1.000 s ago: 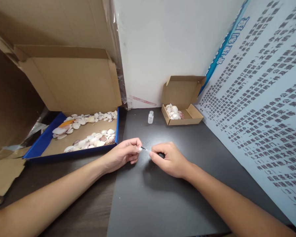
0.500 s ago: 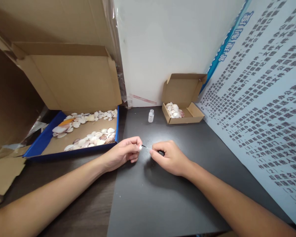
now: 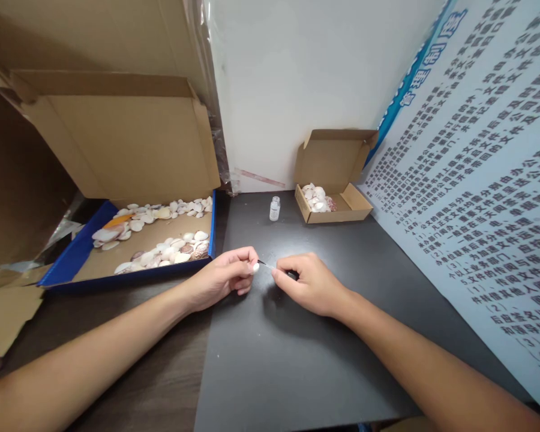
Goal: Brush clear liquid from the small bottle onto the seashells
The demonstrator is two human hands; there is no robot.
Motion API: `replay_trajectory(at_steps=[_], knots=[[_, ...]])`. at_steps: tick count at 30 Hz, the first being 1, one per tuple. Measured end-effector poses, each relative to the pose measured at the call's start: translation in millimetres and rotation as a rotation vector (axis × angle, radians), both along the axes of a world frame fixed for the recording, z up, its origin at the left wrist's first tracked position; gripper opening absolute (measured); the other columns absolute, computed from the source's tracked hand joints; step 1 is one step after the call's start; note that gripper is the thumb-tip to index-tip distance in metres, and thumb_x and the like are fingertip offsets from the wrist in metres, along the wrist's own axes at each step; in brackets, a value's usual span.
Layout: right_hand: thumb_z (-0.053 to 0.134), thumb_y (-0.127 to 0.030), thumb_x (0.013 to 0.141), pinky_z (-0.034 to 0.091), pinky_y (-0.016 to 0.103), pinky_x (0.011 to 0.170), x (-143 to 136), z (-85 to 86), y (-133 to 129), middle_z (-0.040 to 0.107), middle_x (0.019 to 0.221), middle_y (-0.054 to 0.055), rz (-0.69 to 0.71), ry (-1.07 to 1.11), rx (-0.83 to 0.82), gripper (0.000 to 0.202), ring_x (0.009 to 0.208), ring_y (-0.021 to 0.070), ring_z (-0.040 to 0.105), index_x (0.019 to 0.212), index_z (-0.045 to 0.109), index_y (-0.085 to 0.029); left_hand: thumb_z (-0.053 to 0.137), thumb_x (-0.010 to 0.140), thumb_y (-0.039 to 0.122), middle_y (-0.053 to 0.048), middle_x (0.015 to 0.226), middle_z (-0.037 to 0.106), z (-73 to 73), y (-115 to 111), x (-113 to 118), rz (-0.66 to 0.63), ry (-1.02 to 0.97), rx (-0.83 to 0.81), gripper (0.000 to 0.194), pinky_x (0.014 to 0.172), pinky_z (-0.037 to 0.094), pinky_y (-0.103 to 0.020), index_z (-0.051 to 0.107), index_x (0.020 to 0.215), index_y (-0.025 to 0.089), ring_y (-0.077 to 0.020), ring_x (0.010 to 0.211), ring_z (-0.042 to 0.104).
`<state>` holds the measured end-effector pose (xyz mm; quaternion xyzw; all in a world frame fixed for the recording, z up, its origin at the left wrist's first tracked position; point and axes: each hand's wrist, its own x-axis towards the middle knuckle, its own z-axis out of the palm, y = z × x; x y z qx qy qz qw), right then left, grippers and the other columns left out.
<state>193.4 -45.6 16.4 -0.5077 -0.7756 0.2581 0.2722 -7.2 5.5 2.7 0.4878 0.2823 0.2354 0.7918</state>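
Observation:
Between the thumb and fingers of my left hand [image 3: 231, 273] is a small white shell [image 3: 255, 267]. My right hand [image 3: 308, 282] is closed around a small brush [image 3: 266, 265] with a thin pale stem, a dark tip and a black cap-like handle, mostly hidden in my fingers. The dark tip is at the shell's edge; whether it touches I cannot tell. Beyond my hands, a small clear bottle [image 3: 274, 210] with a white label stands upright, its neck uncapped.
On the left lies an open blue box [image 3: 85, 255] holding many shells [image 3: 173, 249] in two groups. A small open cardboard box [image 3: 357, 207] with white shells [image 3: 315, 198] stands at the back right. A printed board [image 3: 486, 198] rises on the right, a white panel [image 3: 297, 90] behind.
The view has shifted slightly. The brush tip and the shell have moved only a little against each other; both hands keep their grips.

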Motion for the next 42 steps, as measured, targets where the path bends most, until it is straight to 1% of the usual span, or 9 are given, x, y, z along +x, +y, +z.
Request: replay_trajectory(at_steps=[5, 11, 15, 19, 23, 28, 33, 37, 42], knots=[[0.05, -0.024, 0.087, 0.024, 0.025, 0.052, -1.6, 0.7, -1.0, 0.033, 0.053, -0.006, 0.013, -0.005, 0.002, 0.036, 0.051, 0.0094, 0.032, 0.055, 0.036, -0.02, 0.065, 0.08, 0.024, 0.007, 0.059, 0.037, 0.3, -0.2, -0.2, 0.012, 0.008, -0.008, 0.018, 0.052, 0.03, -0.021, 0.049, 0.076, 0.019, -0.0075, 0.051, 0.033], [0.052, -0.024, 0.087, 0.023, 0.025, 0.052, -1.8, 1.1, -1.7, 0.034, 0.053, -0.007, -0.007, -0.032, 0.009, 0.036, 0.051, 0.0093, 0.031, 0.055, 0.035, -0.019, 0.065, 0.081, 0.025, 0.007, 0.059, 0.037, 1.4, -0.2, 0.0, 0.016, 0.013, -0.007, 0.017, 0.052, 0.03, -0.021, 0.05, 0.076, 0.018, -0.0074, 0.051, 0.032], [0.05, -0.023, 0.087, 0.02, 0.026, 0.052, -1.5, 0.4, -1.0, 0.034, 0.052, -0.006, -0.06, -0.058, 0.011, 0.037, 0.051, 0.0097, 0.03, 0.055, 0.033, -0.02, 0.065, 0.082, 0.025, 0.007, 0.058, 0.037, 0.6, 0.3, -0.3, 0.004, 0.008, -0.004, 0.018, 0.052, 0.03, -0.021, 0.05, 0.076, 0.018, -0.0071, 0.051, 0.032], [0.052, -0.025, 0.087, 0.022, 0.026, 0.053, -2.0, 0.0, -0.3, 0.038, 0.052, -0.006, -0.039, -0.075, -0.004, 0.035, 0.051, 0.0098, 0.033, 0.055, 0.037, -0.019, 0.067, 0.081, 0.024, 0.007, 0.057, 0.038, 1.0, 0.5, -0.5, 0.015, -0.002, -0.014, 0.018, 0.052, 0.031, -0.021, 0.051, 0.076, 0.018, -0.0069, 0.05, 0.031], [0.051, -0.022, 0.086, 0.019, 0.027, 0.051, -1.5, 0.5, 0.3, 0.035, 0.05, -0.006, -0.087, -0.089, -0.016, 0.037, 0.049, 0.0099, 0.028, 0.053, 0.035, -0.02, 0.068, 0.082, 0.025, 0.007, 0.056, 0.038, 2.6, 0.5, -0.6, 0.029, -0.009, -0.02, 0.017, 0.052, 0.032, -0.021, 0.053, 0.076, 0.018, -0.007, 0.05, 0.031], [0.051, -0.024, 0.088, 0.022, 0.026, 0.052, -1.4, 0.6, -0.3, 0.037, 0.051, -0.006, -0.031, -0.073, -0.029, 0.037, 0.05, 0.0094, 0.033, 0.055, 0.036, -0.019, 0.066, 0.082, 0.023, 0.007, 0.054, 0.037, 3.2, 0.5, -0.3, 0.033, -0.019, -0.036, 0.016, 0.052, 0.031, -0.02, 0.053, 0.076, 0.018, -0.0071, 0.05, 0.031], [0.048, -0.025, 0.091, 0.022, 0.026, 0.053, -0.6, 1.4, -0.4, 0.035, 0.053, -0.006, -0.013, -0.058, -0.026, 0.037, 0.051, 0.0093, 0.032, 0.057, 0.034, -0.02, 0.065, 0.083, 0.021, 0.007, 0.056, 0.038, 2.4, 0.7, 0.0, 0.029, -0.035, -0.035, 0.013, 0.051, 0.031, -0.02, 0.055, 0.076, 0.017, -0.0068, 0.05, 0.031], [0.05, -0.023, 0.09, 0.021, 0.026, 0.053, 0.1, 2.4, -0.3, 0.036, 0.052, -0.006, 0.012, -0.07, -0.037, 0.036, 0.051, 0.0092, 0.032, 0.057, 0.036, -0.019, 0.062, 0.084, 0.019, 0.006, 0.058, 0.039, 1.9, 1.1, -0.7, 0.018, -0.035, -0.035, 0.01, 0.052, 0.032, -0.02, 0.056, 0.077, 0.016, -0.0068, 0.051, 0.032], [0.05, -0.025, 0.091, 0.023, 0.026, 0.054, -0.5, 1.4, -1.2, 0.034, 0.054, -0.007, 0.064, -0.054, -0.025, 0.038, 0.053, 0.0093, 0.032, 0.058, 0.033, -0.019, 0.06, 0.084, 0.019, 0.006, 0.058, 0.037, 0.6, 2.1, -1.3, 0.019, -0.031, -0.039, 0.009, 0.051, 0.031, -0.019, 0.055, 0.077, 0.016, -0.0071, 0.051, 0.032]])
